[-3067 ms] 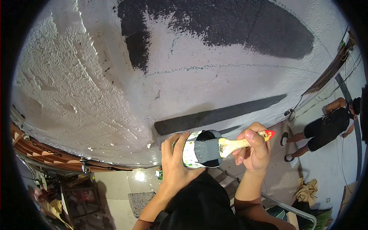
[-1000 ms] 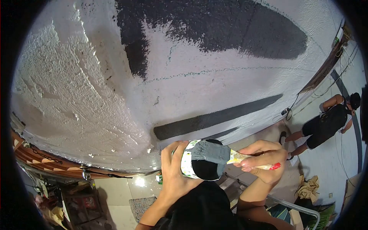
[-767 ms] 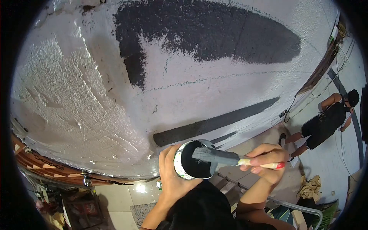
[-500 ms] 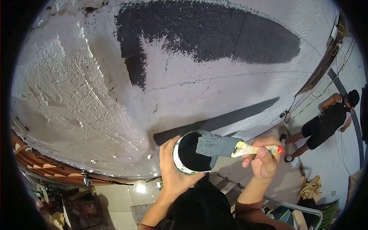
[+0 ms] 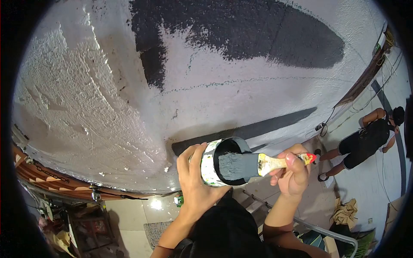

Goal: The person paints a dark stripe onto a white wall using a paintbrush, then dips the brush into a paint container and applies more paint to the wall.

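My left hand (image 5: 193,180) is wrapped round a small white paint can (image 5: 210,165) with green marks, its mouth tilted toward the right. Dark grey paint coats the inside. In my right hand (image 5: 294,172) is a flat paintbrush (image 5: 269,164), gripped by its pale handle with a red tip. The grey-coated bristles lie across the can's mouth, at its rim. Beyond the can rises a white textured wall (image 5: 241,96) bearing a large dark grey painted area (image 5: 241,30) and a narrower grey band (image 5: 258,128) lower down.
To the right a person (image 5: 372,137) in dark clothes stands by another wall. A metal ladder rail (image 5: 320,232) runs close by my right arm. Crumpled brown paper (image 5: 345,211) lies on the floor, and a cluttered stand (image 5: 90,228) is at lower left.
The can has tipped further toward the right, and the brush's bristles have come lower into its mouth. My view has shifted slightly, so the wall's painted areas sit higher.
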The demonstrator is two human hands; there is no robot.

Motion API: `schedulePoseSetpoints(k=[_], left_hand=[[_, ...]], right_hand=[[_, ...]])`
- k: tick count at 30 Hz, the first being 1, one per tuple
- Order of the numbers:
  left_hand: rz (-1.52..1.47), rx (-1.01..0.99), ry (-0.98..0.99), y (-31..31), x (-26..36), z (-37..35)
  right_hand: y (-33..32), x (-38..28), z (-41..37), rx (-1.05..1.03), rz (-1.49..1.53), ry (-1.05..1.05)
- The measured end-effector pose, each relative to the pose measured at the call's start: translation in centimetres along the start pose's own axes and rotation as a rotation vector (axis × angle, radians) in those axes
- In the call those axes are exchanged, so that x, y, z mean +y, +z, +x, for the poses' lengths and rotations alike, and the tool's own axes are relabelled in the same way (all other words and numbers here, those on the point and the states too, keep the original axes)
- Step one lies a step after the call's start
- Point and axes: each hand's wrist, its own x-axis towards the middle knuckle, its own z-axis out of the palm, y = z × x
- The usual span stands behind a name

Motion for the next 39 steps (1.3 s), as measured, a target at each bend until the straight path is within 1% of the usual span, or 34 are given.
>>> schedulePoseSetpoints(k=[5, 8, 11, 14, 17, 18, 21, 25, 27, 29, 30, 34, 37, 39], left_hand=[[-0.03, -0.066, 0.016, 0.5, -0.3, -0.1], [-0.04, -0.087, -0.007, 0.5, -0.4, -0.3], [-0.081, -0.077, -0.04, 0.4, -0.6, -0.2], [-0.19, -0.065, -0.12, 0.4, -1.2, -0.5], [-0.237, -0.047, -0.141, 0.4, -1.6, -0.7], [-0.232, -0.038, -0.117, 0.2, -1.8, -0.7], [-0.247, -0.004, -0.152, -0.2, -1.8, -1.1], [-0.228, 0.042, -0.148, -1.3, -2.1, -1.8], [-0.254, 0.055, -0.182, -1.7, -2.5, -2.2], [-0.286, 0.061, -0.203, -2.2, -2.8, -2.7], [-0.292, 0.066, -0.2, -2.3, -2.9, -2.9], [-0.227, 0.054, -0.191, -3.2, -2.7, -3.2], [-0.222, 0.031, -0.194, -3.6, -2.9, -3.6], [-0.231, 0.02, -0.196, -3.6, -3.2, -3.9]], right_hand=[[-0.3, 0.4, 0.2, -0.039, 0.041, 0.043], [-0.4, 0.6, 0.2, 0.042, 0.075, 0.03], [-0.5, 0.5, 0.3, 0.079, 0.127, 0.021], [-0.2, 1.1, 0.6, 0.108, 0.187, -0.062], [2.1, 1.4, 0.8, 0.204, 0.191, -0.156], [2.6, 1.7, 0.8, 0.187, 0.185, -0.195], [5.6, 1.9, 1.1, 0.248, 0.115, -0.32], [8.0, 2.8, 1.2, 0.136, 0.042, -0.521], [8.9, 3.7, 1.5, 0.074, 0.055, -0.594], [9.7, 4.0, 2.4, 0.072, -0.112, -0.749], [10.5, 4.1, 3.2, 0.181, -0.204, -0.824], [8.5, 4.2, 5.1, 0.444, -0.185, -0.883], [5.0, 3.3, 6.3, 0.582, -0.133, -0.857], [4.1, 2.2, 7.0, 0.643, -0.131, -0.866]])
